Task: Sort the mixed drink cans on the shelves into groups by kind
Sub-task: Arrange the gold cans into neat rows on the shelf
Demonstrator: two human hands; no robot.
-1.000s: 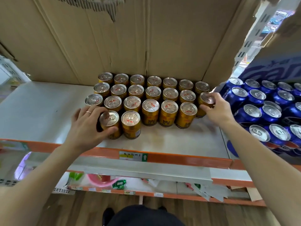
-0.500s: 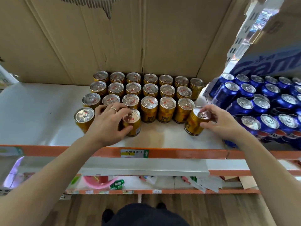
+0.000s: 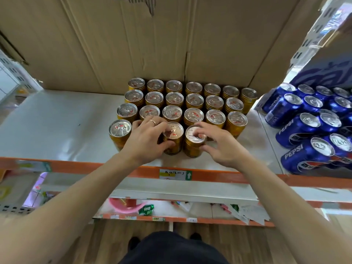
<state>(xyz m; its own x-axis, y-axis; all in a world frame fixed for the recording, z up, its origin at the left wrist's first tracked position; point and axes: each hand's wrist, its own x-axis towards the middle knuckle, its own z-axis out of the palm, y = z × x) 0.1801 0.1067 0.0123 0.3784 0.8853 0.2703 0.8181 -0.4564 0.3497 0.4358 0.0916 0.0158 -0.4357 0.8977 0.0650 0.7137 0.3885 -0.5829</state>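
Several gold cans [image 3: 194, 101] with silver lids stand in tidy rows on the white shelf [image 3: 57, 126]. A short front row holds three of them. My left hand [image 3: 146, 138], with a ring on it, wraps the middle front gold can [image 3: 173, 139]. My right hand [image 3: 219, 145] grips the right front gold can [image 3: 194, 141] by its lid and side. The leftmost front gold can [image 3: 119, 133] stands free beside my left hand. Blue Pepsi cans [image 3: 312, 134] fill the shelf section to the right, apart from the gold ones.
Brown cardboard [image 3: 171, 44] backs the shelf behind the gold cans. An orange shelf edge [image 3: 228, 176] with a price label [image 3: 175, 174] runs along the front. A lower shelf holds a pink bowl [image 3: 123, 205] and small packets.
My right hand has carried a gold can from the right end of the rows leftward to the front row, beside the can under my left hand. The left hand stayed on its can.
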